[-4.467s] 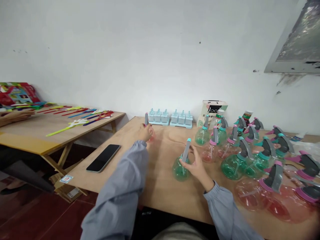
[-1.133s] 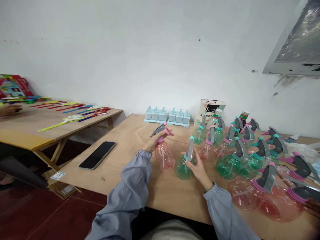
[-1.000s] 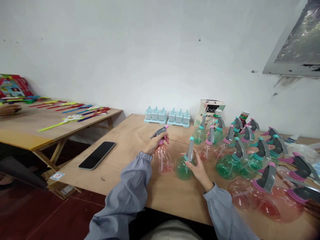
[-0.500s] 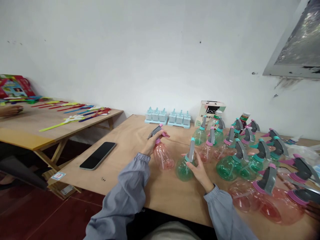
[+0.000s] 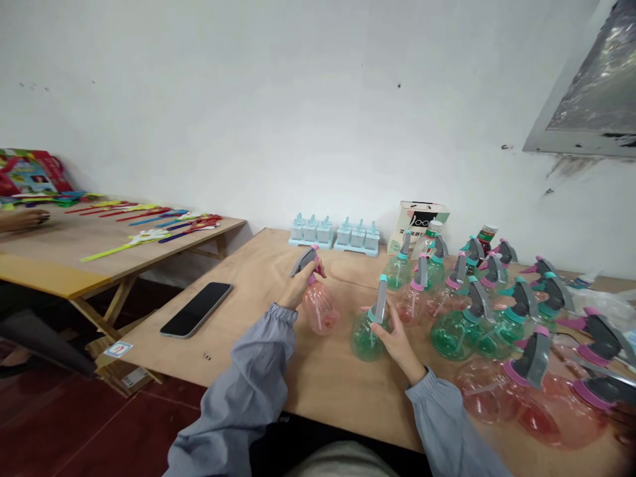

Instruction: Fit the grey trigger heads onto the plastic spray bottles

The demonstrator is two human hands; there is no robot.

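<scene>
My left hand (image 5: 301, 281) is wrapped round the neck and grey trigger head of a pink spray bottle (image 5: 320, 308), which leans slightly on the wooden table (image 5: 248, 331). To its right, my right hand (image 5: 395, 334) grips the neck of a green spray bottle (image 5: 368, 341) that stands upright, its grey and teal head pointing up. The two bottles are apart. Part of each hand's fingers is hidden behind the bottle necks.
Several green and pink spray bottles (image 5: 454, 334) crowd the right side. Light-blue moulds (image 5: 311, 230) and a box (image 5: 415, 225) stand by the wall. A phone (image 5: 196, 309) lies left. On another table (image 5: 50, 265) are coloured hand-shaped strips and a person's hand (image 5: 22, 219).
My left hand and the pink bottle have shifted slightly left and up, and the bottle is more upright. My right hand and the green bottle have hardly moved.
</scene>
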